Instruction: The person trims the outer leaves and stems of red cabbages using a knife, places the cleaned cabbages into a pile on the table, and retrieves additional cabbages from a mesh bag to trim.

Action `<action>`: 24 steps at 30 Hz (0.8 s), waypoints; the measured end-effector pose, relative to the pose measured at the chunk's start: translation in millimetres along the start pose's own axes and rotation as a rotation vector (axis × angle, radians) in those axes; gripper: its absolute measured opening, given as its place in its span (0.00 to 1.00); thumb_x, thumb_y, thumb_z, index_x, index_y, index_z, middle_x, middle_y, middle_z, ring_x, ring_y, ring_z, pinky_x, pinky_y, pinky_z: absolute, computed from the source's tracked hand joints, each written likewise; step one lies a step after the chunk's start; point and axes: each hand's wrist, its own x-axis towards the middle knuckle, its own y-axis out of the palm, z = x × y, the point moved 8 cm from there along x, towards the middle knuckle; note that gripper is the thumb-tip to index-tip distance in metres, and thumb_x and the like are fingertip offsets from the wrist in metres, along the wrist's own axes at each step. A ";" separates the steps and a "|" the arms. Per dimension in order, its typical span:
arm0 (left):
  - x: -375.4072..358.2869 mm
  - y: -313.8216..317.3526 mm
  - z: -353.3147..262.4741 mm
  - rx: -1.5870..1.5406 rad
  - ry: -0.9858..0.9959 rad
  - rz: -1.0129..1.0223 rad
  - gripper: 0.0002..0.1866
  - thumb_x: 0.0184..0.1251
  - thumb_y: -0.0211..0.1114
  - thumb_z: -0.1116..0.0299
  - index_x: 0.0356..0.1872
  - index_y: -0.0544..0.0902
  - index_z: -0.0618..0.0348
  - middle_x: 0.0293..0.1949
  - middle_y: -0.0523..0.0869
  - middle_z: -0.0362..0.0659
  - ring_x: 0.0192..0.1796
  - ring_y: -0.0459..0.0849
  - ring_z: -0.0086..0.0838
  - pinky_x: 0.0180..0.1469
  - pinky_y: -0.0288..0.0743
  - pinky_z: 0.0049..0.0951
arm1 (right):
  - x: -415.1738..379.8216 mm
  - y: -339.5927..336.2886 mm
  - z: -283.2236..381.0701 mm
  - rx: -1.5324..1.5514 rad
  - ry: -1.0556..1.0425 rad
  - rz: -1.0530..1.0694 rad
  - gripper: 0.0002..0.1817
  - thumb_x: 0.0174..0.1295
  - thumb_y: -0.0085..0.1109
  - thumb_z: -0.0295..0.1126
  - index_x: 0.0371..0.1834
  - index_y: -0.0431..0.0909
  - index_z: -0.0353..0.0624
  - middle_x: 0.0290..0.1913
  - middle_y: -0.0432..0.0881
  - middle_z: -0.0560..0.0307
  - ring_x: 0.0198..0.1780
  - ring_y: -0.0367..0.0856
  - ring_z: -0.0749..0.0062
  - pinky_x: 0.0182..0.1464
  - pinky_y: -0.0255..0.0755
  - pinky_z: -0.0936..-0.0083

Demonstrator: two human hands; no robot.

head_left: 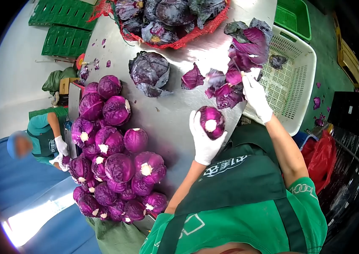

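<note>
My left hand [205,142], in a white glove, is closed around a trimmed red cabbage [209,116] whose pale cut stem faces up. To its right, my gloved right hand [255,95] is closed on what looks like a small knife [242,73], mostly hidden by fingers and leaves. Loose purple cabbage leaves [229,96] lie on the table just left of that hand, and a larger heap of leaves [249,46] is beyond it. An untrimmed cabbage [149,72] with dull outer leaves sits on the metal table [162,116].
Several trimmed cabbages [120,167] are piled at left. A red net bag [179,42] of untrimmed heads stands at the far side. A white crate [302,84] is at right, beside a green crate [293,19]. Another person [44,137] in white gloves works beyond the pile.
</note>
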 end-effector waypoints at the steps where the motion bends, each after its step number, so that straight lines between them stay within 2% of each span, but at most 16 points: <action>1: -1.9 -2.2 8.4 -0.046 -0.042 -0.015 0.61 0.40 0.85 0.65 0.74 0.52 0.65 0.69 0.61 0.57 0.71 0.64 0.47 0.73 0.60 0.42 | -0.3 -4.1 18.2 0.063 0.012 -0.029 0.24 0.77 0.46 0.41 0.73 0.67 0.50 0.20 0.71 0.63 0.20 0.69 0.80 0.26 0.67 0.79; 2: -3.5 -4.0 16.0 -0.091 -0.086 -0.027 0.62 0.40 0.85 0.64 0.74 0.51 0.65 0.68 0.61 0.56 0.70 0.65 0.45 0.73 0.61 0.40 | -21.5 -0.9 34.5 0.108 0.066 0.019 0.26 0.77 0.45 0.41 0.77 0.62 0.53 0.19 0.72 0.61 0.20 0.70 0.78 0.26 0.68 0.77; 3: -4.8 -5.6 16.7 -0.086 -0.094 -0.026 0.62 0.40 0.85 0.64 0.74 0.51 0.65 0.68 0.61 0.56 0.70 0.65 0.45 0.73 0.61 0.40 | -42.6 3.3 54.4 -0.060 0.105 0.108 0.29 0.76 0.44 0.39 0.80 0.54 0.55 0.22 0.78 0.51 0.22 0.79 0.64 0.31 0.74 0.68; 4: -4.8 -5.3 15.4 -0.080 -0.087 -0.025 0.61 0.41 0.85 0.66 0.74 0.51 0.64 0.67 0.62 0.55 0.70 0.66 0.43 0.72 0.63 0.40 | -62.0 12.6 63.3 -0.215 -0.010 0.125 0.30 0.75 0.44 0.38 0.79 0.55 0.53 0.30 0.83 0.40 0.28 0.83 0.49 0.37 0.77 0.59; 6: -2.9 2.5 14.8 -0.087 -0.075 -0.035 0.60 0.42 0.84 0.68 0.74 0.50 0.64 0.67 0.62 0.55 0.69 0.67 0.42 0.71 0.65 0.39 | -96.2 36.5 68.5 -0.325 -0.262 0.277 0.31 0.74 0.46 0.41 0.77 0.55 0.43 0.33 0.85 0.42 0.24 0.82 0.52 0.30 0.77 0.59; 7: -5.6 7.1 23.6 -0.230 -0.173 -0.059 0.59 0.42 0.82 0.67 0.74 0.51 0.65 0.67 0.61 0.57 0.71 0.64 0.47 0.72 0.61 0.41 | -107.7 43.4 68.5 -0.324 -0.296 0.316 0.32 0.74 0.46 0.41 0.78 0.55 0.42 0.32 0.85 0.42 0.24 0.82 0.52 0.29 0.77 0.59; 11: -3.8 6.7 28.1 -0.329 -0.239 -0.088 0.56 0.41 0.77 0.69 0.73 0.52 0.67 0.66 0.61 0.58 0.71 0.63 0.50 0.73 0.59 0.41 | -119.4 55.6 71.6 -0.391 -0.344 0.409 0.33 0.73 0.48 0.42 0.78 0.55 0.40 0.29 0.84 0.44 0.25 0.83 0.53 0.29 0.76 0.60; 16: -3.8 10.1 35.1 -0.329 -0.281 -0.082 0.57 0.41 0.80 0.68 0.73 0.53 0.67 0.66 0.61 0.57 0.70 0.64 0.50 0.73 0.59 0.41 | -108.2 56.4 74.2 -0.407 -0.334 0.376 0.28 0.74 0.47 0.40 0.74 0.62 0.41 0.29 0.83 0.44 0.27 0.84 0.53 0.31 0.77 0.60; 17: -1.7 8.4 32.2 -0.310 -0.260 -0.082 0.57 0.42 0.81 0.71 0.73 0.52 0.64 0.66 0.63 0.55 0.69 0.66 0.44 0.70 0.63 0.39 | -103.3 56.9 72.5 -0.384 -0.325 0.350 0.26 0.74 0.46 0.39 0.72 0.64 0.41 0.31 0.84 0.43 0.29 0.84 0.52 0.32 0.78 0.61; 18: 1.1 4.4 26.9 -0.290 -0.241 -0.083 0.57 0.43 0.82 0.73 0.73 0.51 0.61 0.65 0.65 0.52 0.67 0.69 0.39 0.68 0.67 0.38 | -95.5 50.5 68.3 -0.223 -0.511 0.122 0.24 0.74 0.45 0.36 0.71 0.66 0.41 0.33 0.85 0.43 0.32 0.85 0.51 0.36 0.79 0.63; 20: 2.1 -4.0 17.1 -0.173 -0.178 -0.092 0.59 0.41 0.85 0.70 0.73 0.52 0.62 0.65 0.64 0.53 0.68 0.68 0.41 0.69 0.65 0.38 | -74.4 31.3 43.3 -0.158 -0.123 0.165 0.21 0.75 0.44 0.35 0.68 0.68 0.40 0.35 0.85 0.43 0.35 0.86 0.51 0.39 0.79 0.65; 21: 1.8 -4.8 16.4 -0.169 -0.177 -0.088 0.59 0.41 0.85 0.70 0.73 0.52 0.63 0.65 0.64 0.53 0.68 0.68 0.41 0.70 0.65 0.38 | -71.2 27.1 42.3 -0.102 -0.098 0.155 0.21 0.73 0.50 0.42 0.63 0.70 0.40 0.33 0.85 0.46 0.33 0.86 0.53 0.37 0.78 0.65; 22: 1.3 -4.7 16.3 -0.166 -0.179 -0.084 0.59 0.40 0.85 0.70 0.72 0.52 0.63 0.66 0.64 0.53 0.68 0.68 0.41 0.70 0.65 0.39 | -72.3 24.8 57.0 -0.102 -0.098 0.155 0.21 0.73 0.50 0.42 0.63 0.70 0.40 0.33 0.85 0.46 0.33 0.86 0.53 0.37 0.78 0.65; 24: -2.0 2.5 20.4 -0.232 -0.186 -0.095 0.59 0.40 0.85 0.70 0.73 0.52 0.64 0.65 0.65 0.53 0.67 0.69 0.40 0.69 0.66 0.38 | -82.7 40.3 85.9 -0.245 -0.081 0.361 0.25 0.69 0.56 0.49 0.59 0.70 0.41 0.29 0.83 0.48 0.32 0.85 0.55 0.35 0.77 0.65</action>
